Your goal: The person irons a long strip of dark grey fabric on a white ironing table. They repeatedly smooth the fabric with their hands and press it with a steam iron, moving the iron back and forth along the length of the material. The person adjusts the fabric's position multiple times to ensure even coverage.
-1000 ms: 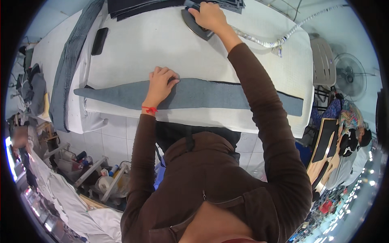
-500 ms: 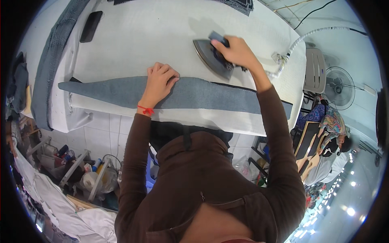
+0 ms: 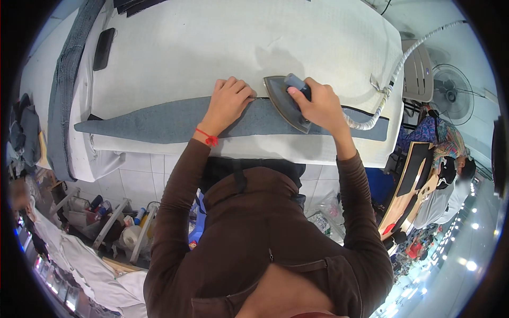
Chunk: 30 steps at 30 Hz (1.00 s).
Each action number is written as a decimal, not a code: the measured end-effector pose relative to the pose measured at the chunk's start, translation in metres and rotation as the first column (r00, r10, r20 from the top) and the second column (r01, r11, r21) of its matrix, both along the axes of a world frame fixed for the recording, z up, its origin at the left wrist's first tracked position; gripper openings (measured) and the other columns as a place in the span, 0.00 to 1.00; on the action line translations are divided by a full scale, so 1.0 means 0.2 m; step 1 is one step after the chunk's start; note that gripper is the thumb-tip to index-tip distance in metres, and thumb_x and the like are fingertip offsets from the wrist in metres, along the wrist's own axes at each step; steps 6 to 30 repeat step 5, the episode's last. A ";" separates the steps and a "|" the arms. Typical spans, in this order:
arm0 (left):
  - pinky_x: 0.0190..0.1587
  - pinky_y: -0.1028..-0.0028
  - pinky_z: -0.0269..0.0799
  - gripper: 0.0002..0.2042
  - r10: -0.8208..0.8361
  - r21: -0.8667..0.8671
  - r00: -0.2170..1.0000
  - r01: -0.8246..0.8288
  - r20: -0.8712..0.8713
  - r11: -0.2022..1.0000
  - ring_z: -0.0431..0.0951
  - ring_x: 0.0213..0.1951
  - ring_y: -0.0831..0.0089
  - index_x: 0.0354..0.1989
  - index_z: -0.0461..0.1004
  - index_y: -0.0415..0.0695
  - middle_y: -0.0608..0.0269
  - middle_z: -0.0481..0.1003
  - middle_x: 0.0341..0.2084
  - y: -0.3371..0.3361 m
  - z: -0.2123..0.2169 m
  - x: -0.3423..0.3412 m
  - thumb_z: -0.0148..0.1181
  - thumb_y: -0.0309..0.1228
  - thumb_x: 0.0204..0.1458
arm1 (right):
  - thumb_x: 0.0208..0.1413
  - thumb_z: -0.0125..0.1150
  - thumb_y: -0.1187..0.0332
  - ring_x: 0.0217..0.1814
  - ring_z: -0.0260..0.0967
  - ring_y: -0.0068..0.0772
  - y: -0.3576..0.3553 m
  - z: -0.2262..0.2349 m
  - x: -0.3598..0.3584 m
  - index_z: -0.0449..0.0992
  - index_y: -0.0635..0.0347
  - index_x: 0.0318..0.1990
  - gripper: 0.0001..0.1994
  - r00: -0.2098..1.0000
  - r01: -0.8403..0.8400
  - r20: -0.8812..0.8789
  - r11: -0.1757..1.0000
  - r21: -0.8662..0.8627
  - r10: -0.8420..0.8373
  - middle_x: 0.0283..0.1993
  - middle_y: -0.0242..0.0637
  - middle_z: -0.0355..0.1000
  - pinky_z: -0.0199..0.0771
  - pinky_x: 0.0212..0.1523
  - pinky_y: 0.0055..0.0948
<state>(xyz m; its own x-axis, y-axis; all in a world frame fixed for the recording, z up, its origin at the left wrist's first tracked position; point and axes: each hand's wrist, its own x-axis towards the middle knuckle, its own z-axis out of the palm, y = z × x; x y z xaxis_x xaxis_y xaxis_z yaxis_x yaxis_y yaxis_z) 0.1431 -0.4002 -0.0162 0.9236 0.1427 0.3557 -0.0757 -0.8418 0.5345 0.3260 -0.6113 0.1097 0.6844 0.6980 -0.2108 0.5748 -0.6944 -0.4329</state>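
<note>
A long grey-blue fabric piece [image 3: 169,121] lies along the near edge of the white padded ironing table [image 3: 185,53], tapering to a point at the left. Dark fabric shows along part of its far edge. My left hand [image 3: 229,100] has its fingers curled down at that far edge, pinching it; the fingertips are partly hidden. Just to the right, my right hand [image 3: 321,103] grips the handle of an iron [image 3: 286,106]. The iron's soleplate sits over the fabric, its tip pointing away from me past the far edge.
A wrapped hose [image 3: 395,74] trails from the iron to the far right. A black phone [image 3: 104,49] and a draped denim strip [image 3: 66,100] lie at the left. Dark fabric pieces [image 3: 135,6] are stacked at the back. A fan [image 3: 450,94] and another person [image 3: 445,143] are at the right.
My right hand has brought the iron nearer and down from the bare table onto the fabric. My left hand has slid right along the fabric's far edge. The view has shifted slightly.
</note>
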 end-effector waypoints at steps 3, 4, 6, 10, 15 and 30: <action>0.56 0.59 0.69 0.09 -0.033 0.009 0.999 0.033 0.034 0.999 0.78 0.48 0.64 0.43 0.83 0.51 0.69 0.79 0.40 -0.01 -0.02 -0.01 0.76 0.28 0.56 | 0.68 0.71 0.39 0.33 0.85 0.62 0.01 -0.10 -0.07 0.85 0.62 0.41 0.28 0.992 -0.057 0.117 0.998 0.003 0.056 0.29 0.54 0.83 0.85 0.38 0.52; 0.56 0.59 0.70 0.09 -0.041 0.010 0.998 0.040 0.048 0.999 0.78 0.48 0.64 0.43 0.82 0.51 0.68 0.79 0.40 -0.01 -0.04 -0.02 0.76 0.27 0.56 | 0.68 0.71 0.39 0.34 0.86 0.61 0.03 -0.12 -0.09 0.86 0.60 0.42 0.28 0.987 -0.073 0.146 0.997 0.004 0.072 0.29 0.53 0.83 0.86 0.38 0.52; 0.56 0.56 0.70 0.09 -0.050 -0.007 0.998 0.050 0.036 0.999 0.78 0.48 0.64 0.44 0.82 0.51 0.67 0.79 0.42 -0.01 -0.05 -0.02 0.75 0.26 0.57 | 0.68 0.71 0.39 0.34 0.86 0.61 0.03 -0.12 -0.09 0.86 0.60 0.42 0.28 0.987 -0.077 0.144 0.997 0.009 0.075 0.29 0.53 0.83 0.86 0.38 0.52; 0.56 0.56 0.70 0.09 -0.050 -0.007 0.998 0.050 0.036 0.999 0.78 0.48 0.64 0.44 0.82 0.51 0.67 0.79 0.42 -0.01 -0.05 -0.02 0.75 0.26 0.57 | 0.68 0.71 0.39 0.34 0.86 0.61 0.03 -0.12 -0.09 0.86 0.60 0.42 0.28 0.987 -0.077 0.144 0.997 0.009 0.075 0.29 0.53 0.83 0.86 0.38 0.52; 0.56 0.56 0.70 0.09 -0.050 -0.007 0.998 0.050 0.036 0.999 0.78 0.48 0.64 0.44 0.82 0.51 0.67 0.79 0.42 -0.01 -0.05 -0.02 0.75 0.26 0.57 | 0.68 0.71 0.39 0.34 0.86 0.61 0.03 -0.12 -0.09 0.86 0.60 0.42 0.28 0.987 -0.077 0.144 0.997 0.009 0.075 0.29 0.53 0.83 0.86 0.38 0.52; 0.56 0.56 0.70 0.09 -0.050 -0.007 0.998 0.050 0.036 0.999 0.78 0.48 0.64 0.44 0.82 0.51 0.67 0.79 0.42 -0.01 -0.05 -0.02 0.75 0.26 0.57 | 0.68 0.71 0.39 0.34 0.86 0.61 0.03 -0.12 -0.09 0.86 0.60 0.42 0.28 0.987 -0.077 0.144 0.997 0.009 0.075 0.29 0.53 0.83 0.86 0.38 0.52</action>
